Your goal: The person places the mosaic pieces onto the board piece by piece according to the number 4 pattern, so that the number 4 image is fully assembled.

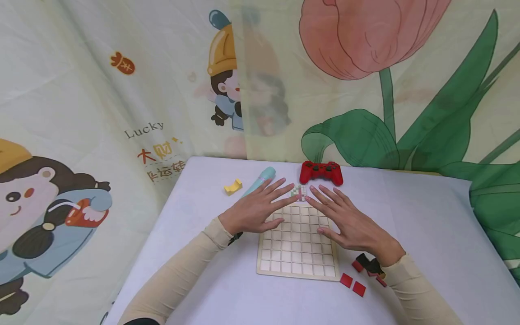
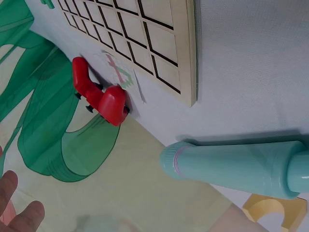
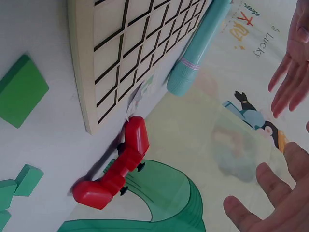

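Both hands are held over a wooden grid board [image 1: 298, 257] with square cells. My left hand [image 1: 256, 208] has its fingers spread and holds nothing; it overlaps the board's upper left corner. Across from it, my right hand [image 1: 351, 222] is likewise spread, overlapping the board's right edge. Between the fingertips shows a small printed card [image 1: 299, 191] with a coloured grid pattern. Red square tiles [image 1: 359, 289] lie by the board's lower right corner, some partly hidden by the right wrist. In the right wrist view, green tiles [image 3: 23, 91] lie beside the board.
A red game controller [image 1: 321, 172] sits at the table's back, behind the card. Partly behind the left hand lies a light-blue cylinder [image 1: 260, 178], with a yellow curved block [image 1: 233, 187] to its left. Printed curtains [image 1: 268, 140] hang right behind the table.
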